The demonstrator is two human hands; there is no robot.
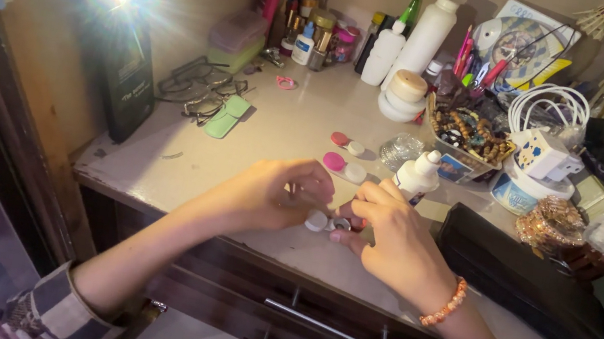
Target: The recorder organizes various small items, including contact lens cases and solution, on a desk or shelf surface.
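My left hand [283,193] and my right hand [389,237] meet over the front of a beige table [277,120]. Between their fingertips they pinch a small white two-cup lens case [326,221], just above the tabletop. A pink cap and a white cap [344,166] lie just behind my hands, and a second pink and white pair [347,144] sits a little farther back. A small white dropper bottle [417,175] stands directly behind my right hand. An orange bead bracelet [444,303] circles my right wrist.
A black pouch [521,280] lies to the right of my hands. A lit black lamp [122,70] stands at the left, with spectacles [197,87] and a green case [227,116] beside it. Bottles [414,37], jars and a basket of beads [471,136] crowd the back. Drawers [324,329] are below the edge.
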